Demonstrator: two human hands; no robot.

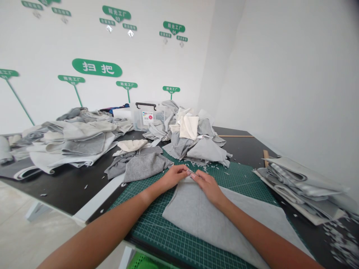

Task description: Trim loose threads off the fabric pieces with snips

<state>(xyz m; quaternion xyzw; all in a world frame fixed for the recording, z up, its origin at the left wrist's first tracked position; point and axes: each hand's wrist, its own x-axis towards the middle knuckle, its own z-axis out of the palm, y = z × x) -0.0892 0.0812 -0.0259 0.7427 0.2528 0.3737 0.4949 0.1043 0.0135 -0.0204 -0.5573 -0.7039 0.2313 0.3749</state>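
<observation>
A light grey piece of cloth (207, 216) lies spread over the green cutting mat (157, 231), one end running under my right forearm toward the front edge. At its far corner, my left hand (177, 175) pinches the edge between thumb and fingers. Close beside it, my right hand (206, 184) grips the same corner, the fingertips of both hands nearly meeting. A small bit of the cloth is raised between them; its exact shape is too small to make out. A folded darker grey cloth (147, 167) sits just left of my left hand.
Heaps of grey and white cloth lie at the left (78, 140) and behind the mat (193, 130). A clear lidded box (147, 116) stands at the back. Folded cloths (301, 183) are stacked at the right, near loose scraps (343, 239). A white wall carries green signs (97, 67).
</observation>
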